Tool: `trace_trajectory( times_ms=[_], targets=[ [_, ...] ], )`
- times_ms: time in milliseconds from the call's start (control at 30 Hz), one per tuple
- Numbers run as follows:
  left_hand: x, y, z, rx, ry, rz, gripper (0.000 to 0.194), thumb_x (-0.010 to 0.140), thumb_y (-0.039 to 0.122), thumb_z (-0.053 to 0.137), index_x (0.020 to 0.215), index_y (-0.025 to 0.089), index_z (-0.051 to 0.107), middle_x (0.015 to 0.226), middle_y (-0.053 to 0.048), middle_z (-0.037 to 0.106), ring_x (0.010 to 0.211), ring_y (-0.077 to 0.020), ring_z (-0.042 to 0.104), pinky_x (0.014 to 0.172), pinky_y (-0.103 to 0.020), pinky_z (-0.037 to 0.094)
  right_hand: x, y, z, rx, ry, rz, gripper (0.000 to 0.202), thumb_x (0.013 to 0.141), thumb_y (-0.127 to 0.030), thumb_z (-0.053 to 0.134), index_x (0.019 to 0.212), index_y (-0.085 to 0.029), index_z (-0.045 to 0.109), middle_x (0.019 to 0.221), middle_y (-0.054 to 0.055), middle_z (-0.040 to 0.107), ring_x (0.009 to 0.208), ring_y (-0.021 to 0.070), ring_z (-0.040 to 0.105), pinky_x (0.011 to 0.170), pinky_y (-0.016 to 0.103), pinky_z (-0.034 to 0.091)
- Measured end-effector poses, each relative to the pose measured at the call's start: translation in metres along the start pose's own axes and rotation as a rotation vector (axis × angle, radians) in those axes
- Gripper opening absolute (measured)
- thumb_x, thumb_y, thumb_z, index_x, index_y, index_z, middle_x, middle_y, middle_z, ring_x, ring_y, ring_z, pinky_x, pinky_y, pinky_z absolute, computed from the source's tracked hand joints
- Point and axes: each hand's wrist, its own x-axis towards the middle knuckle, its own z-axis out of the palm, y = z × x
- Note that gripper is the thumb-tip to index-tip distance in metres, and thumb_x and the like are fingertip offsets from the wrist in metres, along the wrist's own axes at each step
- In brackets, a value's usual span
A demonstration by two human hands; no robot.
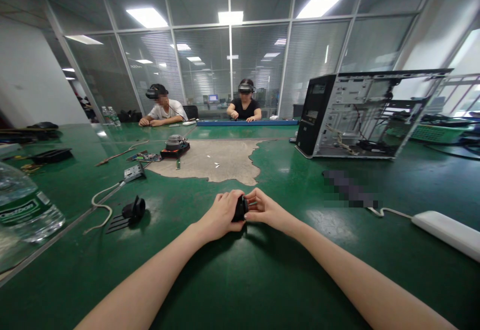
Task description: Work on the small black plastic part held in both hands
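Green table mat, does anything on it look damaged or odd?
Yes. The green table mat has a large ragged bare patch beyond both hands, its green layer missing, exposing a pale surface with irregular edges.

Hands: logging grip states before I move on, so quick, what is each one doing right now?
Left hand: closed around a small black part.
Right hand: fingers pinched on the same small black part from its other side.

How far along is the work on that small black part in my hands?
Done: the computer case stands open, with a fan unit and another black part already lying loose on the green table. In hand: the left hand and right hand both grip the small black part. What remains cannot be judged.
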Motion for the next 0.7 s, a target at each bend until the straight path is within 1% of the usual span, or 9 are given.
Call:
trace_trajectory(
  times_ms=[67, 200, 333, 433, 567, 633, 700],
  targets=[
    [0.0002, 0.0003, 0.0000, -0.005, 0.003, 0.002, 0.058, 0.065, 0.024, 0.059, 0.115, 0.021, 0.029, 0.107, -0.007, 0.047, 0.096, -0.0233, 0.047, 0.084, -0.039, 0.032, -0.0011, -0.0029, 0.0006, -0.001, 0.009, -0.002, 0.037, 0.060, -0.031, 0.068, 0.086, -0.020, 0.044, 0.089, 0.001, 0.053, 0.085, 0.0147, 0.054, 0.076, 0.033, 0.045],
    [0.0005, 0.0001, 0.0006, -0.003, 0.013, 0.006, 0.064, 0.065, 0.022, 0.059, 0.119, 0.022, 0.024, 0.111, -0.007, 0.046, 0.099, -0.0239, 0.046, 0.086, -0.039, 0.032, -0.0005, -0.0058, 0.0023, -0.039, 0.078, 0.009, 0.029, 0.066, -0.038, 0.062, 0.082, -0.019, 0.046, 0.086, 0.001, 0.054, 0.083, 0.0146, 0.053, 0.074, 0.032, 0.044],
    [0.0002, -0.0004, 0.0011, -0.001, 0.013, 0.003, 0.060, 0.065, 0.022, 0.059, 0.116, 0.020, 0.027, 0.109, -0.007, 0.047, 0.098, -0.0233, 0.046, 0.085, -0.038, 0.033, 0.0018, -0.0027, 0.0021, -0.055, 0.099, 0.016, 0.031, 0.067, -0.036, 0.062, 0.088, -0.019, 0.047, 0.091, 0.003, 0.052, 0.087, 0.0151, 0.052, 0.076, 0.032, 0.044],
    [-0.0002, -0.0002, 0.0006, 0.000, 0.013, 0.003, 0.057, 0.065, 0.023, 0.059, 0.114, 0.020, 0.029, 0.106, -0.007, 0.047, 0.096, -0.0227, 0.046, 0.084, -0.037, 0.033, 0.0015, -0.0020, 0.0009, -0.038, 0.071, 0.028, 0.031, 0.066, -0.033, 0.063, 0.089, -0.019, 0.047, 0.095, 0.004, 0.052, 0.087, 0.0149, 0.053, 0.078, 0.033, 0.043],
    [0.0002, 0.0000, 0.0000, 0.003, 0.003, 0.006, 0.056, 0.064, 0.022, 0.060, 0.111, 0.020, 0.031, 0.102, -0.005, 0.048, 0.093, -0.0219, 0.046, 0.082, -0.036, 0.033, -0.0012, -0.0059, 0.0006, 0.024, -0.006, 0.009, 0.037, 0.060, -0.027, 0.069, 0.087, -0.020, 0.044, 0.090, 0.001, 0.052, 0.085, 0.0146, 0.054, 0.077, 0.033, 0.043],
    [0.0005, -0.0001, 0.0003, 0.010, 0.005, 0.007, 0.055, 0.064, 0.022, 0.060, 0.111, 0.020, 0.031, 0.102, -0.006, 0.047, 0.093, -0.0219, 0.046, 0.082, -0.036, 0.033, -0.0019, -0.0077, 0.0015, 0.015, 0.006, -0.007, 0.035, 0.061, -0.027, 0.068, 0.085, -0.020, 0.043, 0.088, 0.001, 0.053, 0.085, 0.0143, 0.054, 0.077, 0.032, 0.043],
    [0.0008, -0.0004, 0.0009, 0.014, 0.010, 0.008, 0.055, 0.064, 0.022, 0.059, 0.111, 0.020, 0.031, 0.103, -0.006, 0.047, 0.093, -0.0221, 0.046, 0.082, -0.036, 0.033, -0.0014, -0.0080, 0.0028, -0.006, 0.049, -0.009, 0.029, 0.065, -0.031, 0.065, 0.081, -0.019, 0.044, 0.086, 0.001, 0.053, 0.084, 0.0140, 0.053, 0.076, 0.032, 0.043]
  ],
)
